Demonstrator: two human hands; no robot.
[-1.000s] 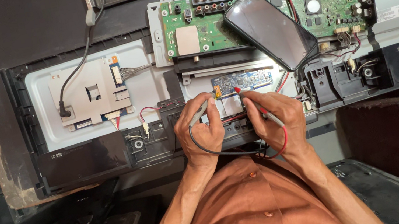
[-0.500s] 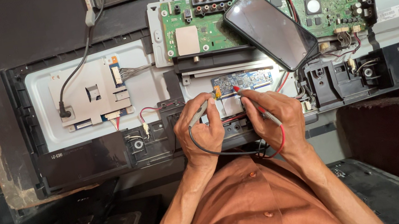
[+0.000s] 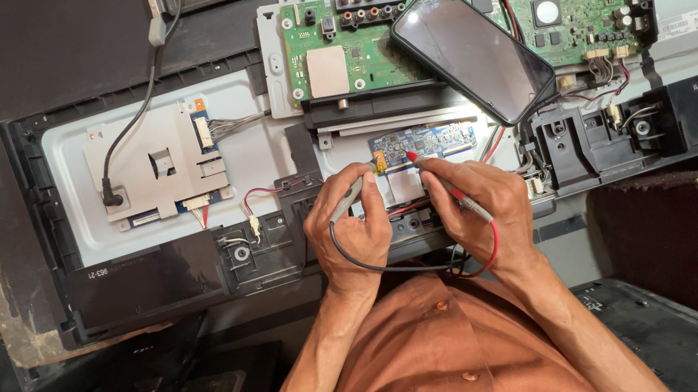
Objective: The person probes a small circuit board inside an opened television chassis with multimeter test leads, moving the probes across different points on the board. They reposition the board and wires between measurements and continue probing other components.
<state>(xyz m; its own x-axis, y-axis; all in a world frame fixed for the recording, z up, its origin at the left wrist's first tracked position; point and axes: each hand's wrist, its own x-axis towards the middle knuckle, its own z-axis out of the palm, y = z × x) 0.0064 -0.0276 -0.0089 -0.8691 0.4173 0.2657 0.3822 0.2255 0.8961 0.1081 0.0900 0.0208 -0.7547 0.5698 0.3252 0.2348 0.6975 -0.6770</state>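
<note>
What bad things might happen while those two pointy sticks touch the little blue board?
The red probe in the right hand and the black probe in the left hand sit close together on the small blue board; a slip might bridge contacts. The phone lying on the green board might slide.

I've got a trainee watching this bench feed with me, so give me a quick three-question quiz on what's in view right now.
1. True or false: the phone lies on the green main board.
2. Which hand holds the red-tipped probe? A) left B) right
3. Fill in: both probe tips meet the small ____ board below the main board.

Key:
1. True; it lies screen up, slanted across the board.
2. B, the right hand; the left hand holds the black probe.
3. Blue.
</note>
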